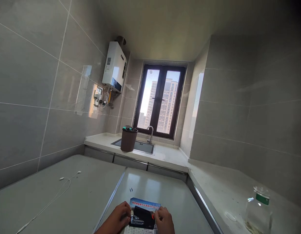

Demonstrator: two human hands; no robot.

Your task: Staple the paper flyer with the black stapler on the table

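Note:
My left hand (121, 215) is closed around the left end of a black-and-silver stapler-like tool (142, 217). At its other end, beside a small orange-red part (152, 215), the fingers of my right hand (163, 219) are bent and pressed together on it. The tool lies over a printed sheet (145, 203) with a blue top edge and red lettering, which it partly covers. Two small grey strips (131, 189) rest on the pale tabletop (160, 182) just beyond the sheet. The tool's exact kind is hard to make out at this size.
A white cable (48, 204) trails across the left tabletop. The counter at the back holds a brown bin (128, 140) by the sink (146, 147) and faucet (150, 135). On the right-hand counter stands a clear glass jar (258, 211). A water heater (115, 66) hangs on the wall.

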